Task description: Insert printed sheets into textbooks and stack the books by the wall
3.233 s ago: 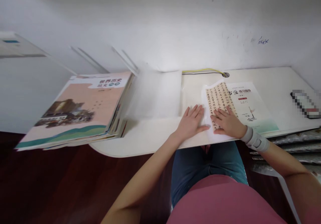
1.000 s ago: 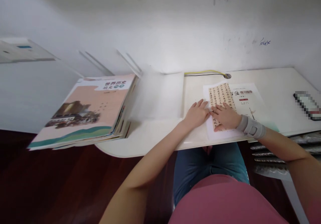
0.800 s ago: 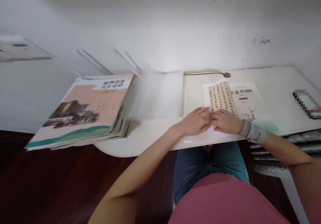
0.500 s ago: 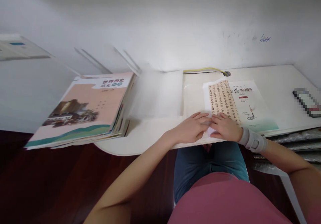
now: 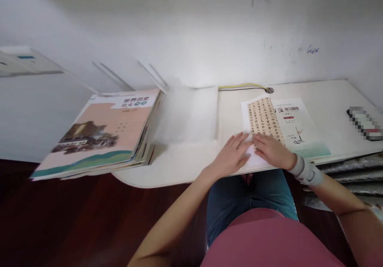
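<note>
A book with a white and green cover (image 5: 296, 127) lies on the white desk (image 5: 179, 167) in front of me. Its left side is wrapped by a clear sleeve holding a tan sheet of calligraphy (image 5: 263, 117). My left hand (image 5: 231, 155) lies flat with fingers stretched out on the desk and the sleeve's near left corner. My right hand (image 5: 271, 149), with a grey wrist brace, presses flat on the near end of the calligraphy sheet. The fingertips of both hands almost meet.
A stack of textbooks (image 5: 104, 131) with a pink history cover lies at the desk's left end, overhanging the edge. A translucent plastic sheet (image 5: 188, 113) lies beside it. A yellow cable (image 5: 242, 86) runs along the wall. A phone (image 5: 365, 123) sits far right. Shelves (image 5: 353, 171) are below right.
Both hands slid along the sleeve's left edge toward me and stayed flat on it. The book and sleeve shifted slightly; the view wobbled a little.
</note>
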The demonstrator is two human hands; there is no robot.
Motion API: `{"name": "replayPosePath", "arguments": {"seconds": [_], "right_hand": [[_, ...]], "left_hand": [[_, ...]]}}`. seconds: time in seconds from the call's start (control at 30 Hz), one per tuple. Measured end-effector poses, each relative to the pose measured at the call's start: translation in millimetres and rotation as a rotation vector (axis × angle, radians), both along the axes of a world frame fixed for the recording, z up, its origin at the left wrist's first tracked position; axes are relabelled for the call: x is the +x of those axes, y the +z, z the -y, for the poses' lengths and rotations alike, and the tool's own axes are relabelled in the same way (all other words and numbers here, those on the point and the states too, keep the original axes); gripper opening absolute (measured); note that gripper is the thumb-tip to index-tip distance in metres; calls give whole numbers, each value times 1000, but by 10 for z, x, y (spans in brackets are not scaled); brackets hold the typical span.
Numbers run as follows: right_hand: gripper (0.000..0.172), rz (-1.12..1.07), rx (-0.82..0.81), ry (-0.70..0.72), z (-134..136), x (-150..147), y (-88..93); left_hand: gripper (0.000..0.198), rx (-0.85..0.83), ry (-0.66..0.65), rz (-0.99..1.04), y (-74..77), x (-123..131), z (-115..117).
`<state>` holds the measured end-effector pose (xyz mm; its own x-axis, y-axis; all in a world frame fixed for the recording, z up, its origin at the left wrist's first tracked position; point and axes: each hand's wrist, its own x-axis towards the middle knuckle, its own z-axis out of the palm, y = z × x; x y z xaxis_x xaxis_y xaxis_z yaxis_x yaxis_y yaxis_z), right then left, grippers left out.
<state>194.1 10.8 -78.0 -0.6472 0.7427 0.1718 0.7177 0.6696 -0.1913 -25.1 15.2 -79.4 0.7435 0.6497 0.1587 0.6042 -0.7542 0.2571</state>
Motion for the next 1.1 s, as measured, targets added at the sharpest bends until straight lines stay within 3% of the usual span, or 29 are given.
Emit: {"name": "replayPosePath", "arguments": {"seconds": [0.1,0.17,0.2,0.3,0.4,0.6,0.73,0.87,1.0,1.1], "right_hand": [[43,-62,39,-87,-259,403,64],[53,-146,60,-246,-443,638,-7],[59,-171,4,-253,-518,712,-75],[68,-235,-121,-218,-631,731,-324],[69,-287,-94,-247,-618,568,-500],[65,-317,-98,-384,-595,375,-572],[68,-379,-66,-409,-636,339,-557],[70,-488,-117,-404,-879,444,-435],[72,-569,-172,-437,-1213,600,-370],[73,-556,-178,-384,-1296,617,-411]], "left_hand": [[54,-28,137,-32,-125,7,50],[61,-20,221,-77,-164,47,60],[65,-9,255,-105,-174,74,59],[73,15,313,-189,-192,143,45],[74,17,337,-230,-211,158,40],[75,53,330,-260,-189,189,136],[74,90,170,-210,-178,390,235],[70,88,117,-211,-193,510,258],[63,103,135,-229,-198,405,258],[58,96,143,-221,-187,323,250]]}}
